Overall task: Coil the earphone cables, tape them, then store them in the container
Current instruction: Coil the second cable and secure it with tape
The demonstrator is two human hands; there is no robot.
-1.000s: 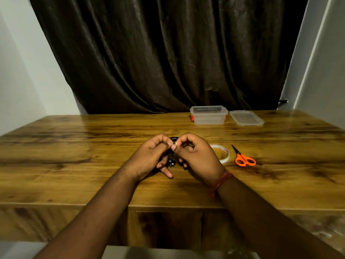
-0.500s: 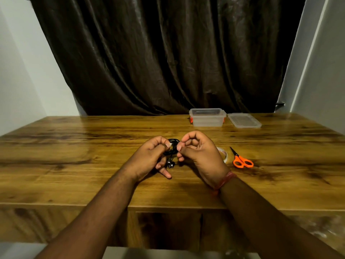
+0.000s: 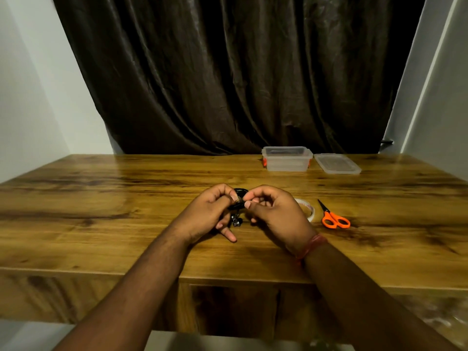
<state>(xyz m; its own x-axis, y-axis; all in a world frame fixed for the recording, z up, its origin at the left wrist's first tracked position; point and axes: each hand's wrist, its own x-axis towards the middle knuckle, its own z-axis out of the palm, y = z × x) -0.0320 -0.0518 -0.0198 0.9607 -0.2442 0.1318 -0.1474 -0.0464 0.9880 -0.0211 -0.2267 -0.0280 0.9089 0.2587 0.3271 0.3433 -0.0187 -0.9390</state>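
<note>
Holding: left hand [image 3: 206,214] grips coiled black earphones [image 3: 238,198]
Pinching: right hand [image 3: 274,216] nips the coil's right side
Beside: tape roll [image 3: 309,211], scissors [image 3: 334,219]
Behind: open container [image 3: 286,162], lid [image 3: 336,163]

The fingers [image 3: 229,198] hide most of the black earphone coil [image 3: 238,203] — tape roll [image 3: 307,210] half-covered too.

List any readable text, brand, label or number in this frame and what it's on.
None can be read.
Clear container: no label or print shows.
Lid: plain, no print shows.
Tape roll: reddish marks on the inner core, too small and blurred to read.
Orange scissors: no brand shows.
Black earphone coil, held between left hand and right hand: no marking can be made out.
</note>
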